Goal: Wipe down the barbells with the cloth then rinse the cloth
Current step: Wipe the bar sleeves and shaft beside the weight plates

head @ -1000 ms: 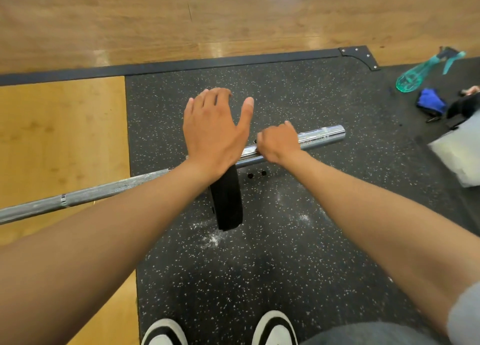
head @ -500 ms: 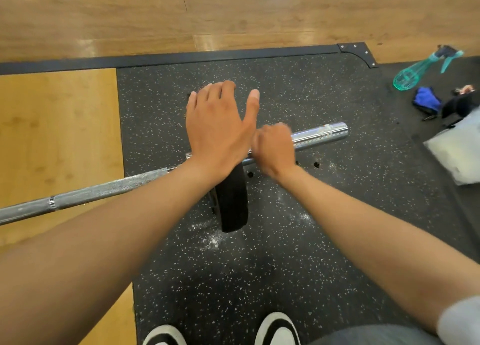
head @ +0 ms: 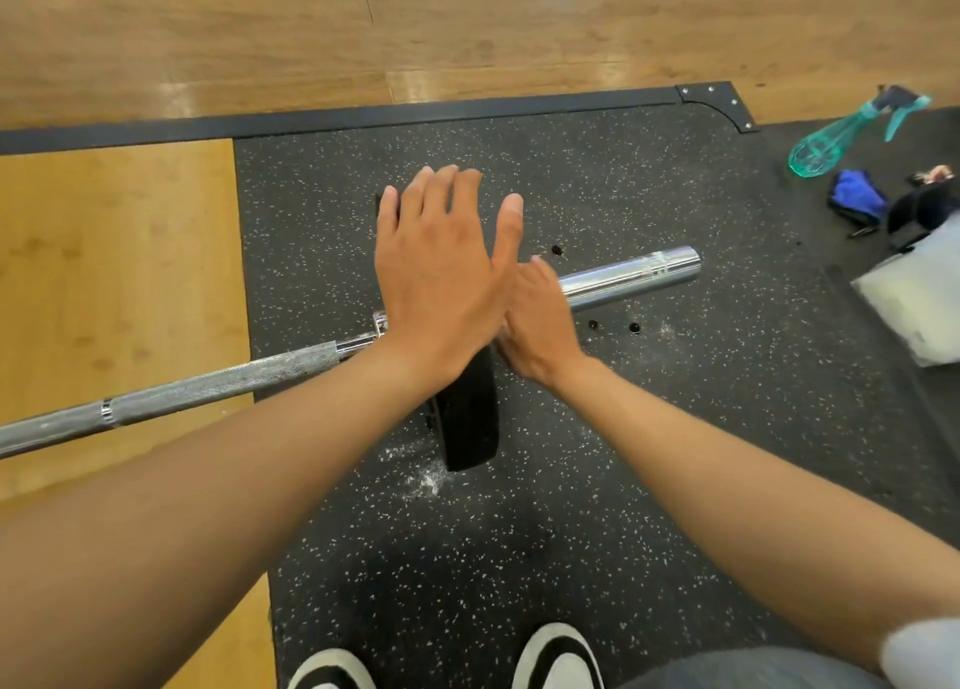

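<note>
1. Wood floor across the far side; lighter wood panel at left, bordered by a black metal edge strip.
2. Black speckled rubber mat at centre and right, with white chalk dust near the plate.
3. Barbell lying across panel and mat, running from lower left to upper right; knurled shaft at left, smooth chrome sleeve at right, sleeve end free.
4. Black weight plate mounted on the barbell, standing on edge on the mat.
5. Left hand laid flat over the top of the plate, fingers straight and together, thumb extended; grip released, nothing enclosed.
6. Right hand on the sleeve just beside the plate, touching the left thumb side; fingers curled downward around the sleeve; grip grasping the sleeve. Blurred, so finer contact not determinable.
7. White bag-like item at right edge, partly cut off.
8. Teal spray bottle lying on its side at upper right, well apart from the barbell.
9. Blue cloth bunched on the mat just below the bottle, held by neither hand.
10. Two black-and-white shoes at bottom edge.
</note>
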Tool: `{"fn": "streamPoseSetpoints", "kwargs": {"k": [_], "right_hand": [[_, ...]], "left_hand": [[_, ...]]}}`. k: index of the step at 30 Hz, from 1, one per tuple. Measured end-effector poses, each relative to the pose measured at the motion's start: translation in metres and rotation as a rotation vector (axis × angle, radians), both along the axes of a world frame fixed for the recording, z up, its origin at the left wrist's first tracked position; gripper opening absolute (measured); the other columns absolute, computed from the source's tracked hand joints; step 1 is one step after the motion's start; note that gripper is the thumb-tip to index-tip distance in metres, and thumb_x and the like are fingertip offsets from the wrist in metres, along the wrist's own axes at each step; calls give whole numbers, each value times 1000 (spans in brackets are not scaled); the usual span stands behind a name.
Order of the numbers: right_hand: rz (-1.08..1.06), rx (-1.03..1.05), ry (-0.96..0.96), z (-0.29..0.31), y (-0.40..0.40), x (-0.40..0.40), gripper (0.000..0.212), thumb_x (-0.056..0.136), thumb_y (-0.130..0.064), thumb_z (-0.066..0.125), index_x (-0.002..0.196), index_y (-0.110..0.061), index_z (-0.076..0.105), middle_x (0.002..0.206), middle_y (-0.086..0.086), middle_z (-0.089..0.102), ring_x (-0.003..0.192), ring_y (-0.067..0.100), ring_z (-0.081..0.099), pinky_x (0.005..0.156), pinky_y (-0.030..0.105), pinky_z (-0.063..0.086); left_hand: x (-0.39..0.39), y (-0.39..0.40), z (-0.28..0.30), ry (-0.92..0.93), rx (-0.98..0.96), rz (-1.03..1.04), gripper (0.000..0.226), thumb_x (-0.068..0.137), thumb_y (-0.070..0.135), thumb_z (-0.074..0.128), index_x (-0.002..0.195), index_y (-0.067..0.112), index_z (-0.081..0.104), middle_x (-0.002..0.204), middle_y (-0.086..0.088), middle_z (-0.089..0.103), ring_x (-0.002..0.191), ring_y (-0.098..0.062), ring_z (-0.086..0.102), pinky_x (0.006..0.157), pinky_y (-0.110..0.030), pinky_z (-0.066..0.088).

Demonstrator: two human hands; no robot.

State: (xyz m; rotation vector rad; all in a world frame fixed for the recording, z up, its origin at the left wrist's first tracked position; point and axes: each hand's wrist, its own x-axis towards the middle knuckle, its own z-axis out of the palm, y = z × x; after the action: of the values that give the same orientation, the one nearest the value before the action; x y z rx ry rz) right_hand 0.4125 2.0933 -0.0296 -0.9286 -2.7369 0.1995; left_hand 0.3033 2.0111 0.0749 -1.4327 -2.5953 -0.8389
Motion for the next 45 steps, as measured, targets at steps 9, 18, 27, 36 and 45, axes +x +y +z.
{"fn": "streamPoseSetpoints", "kwargs": {"k": [9, 18, 27, 36, 45], "right_hand": [[-451, -118, -122, 15, 71, 63, 67, 110, -37, 7, 106, -6, 66, 123, 13, 67, 144, 33, 42, 126, 54, 7], [-224, -106, -234, 9, 70, 52, 63, 110, -34, 6, 144, -7, 52, 146, 4, 58, 153, 27, 30, 127, 56, 0], [30, -54, -241, 7, 17, 27, 64, 108, -45, 9, 156, -15, 38, 148, -1, 55, 150, 23, 33, 126, 53, 3], [-338, -63, -196, 11, 79, 67, 73, 106, -51, 3, 81, -10, 59, 84, 10, 66, 101, 32, 62, 123, 58, 18], [-446, 10, -237, 18, 120, 95, 69, 108, -43, 8, 56, -19, 46, 65, 1, 57, 74, 26, 59, 125, 54, 18]], "left_hand": [[9, -7, 2, 31, -27, -17, 67, 105, 58, 17, 148, 18, 50, 154, -2, 50, 149, -23, 36, 127, -48, 16], [11, -11, 4, 34, -28, -8, 61, 106, 53, 23, 147, 19, 52, 154, -2, 50, 149, -22, 36, 127, -45, 15], [16, -14, 4, 67, -52, 4, 63, 106, 55, 21, 148, 20, 52, 155, -2, 49, 150, -22, 35, 127, -45, 15], [20, -16, 6, 53, -57, -17, 63, 106, 56, 21, 148, 20, 51, 156, -1, 48, 151, -21, 33, 127, -46, 15], [20, -19, 5, 40, -39, -28, 63, 106, 56, 21, 148, 20, 51, 156, -2, 49, 151, -22, 34, 127, -46, 15]]}}
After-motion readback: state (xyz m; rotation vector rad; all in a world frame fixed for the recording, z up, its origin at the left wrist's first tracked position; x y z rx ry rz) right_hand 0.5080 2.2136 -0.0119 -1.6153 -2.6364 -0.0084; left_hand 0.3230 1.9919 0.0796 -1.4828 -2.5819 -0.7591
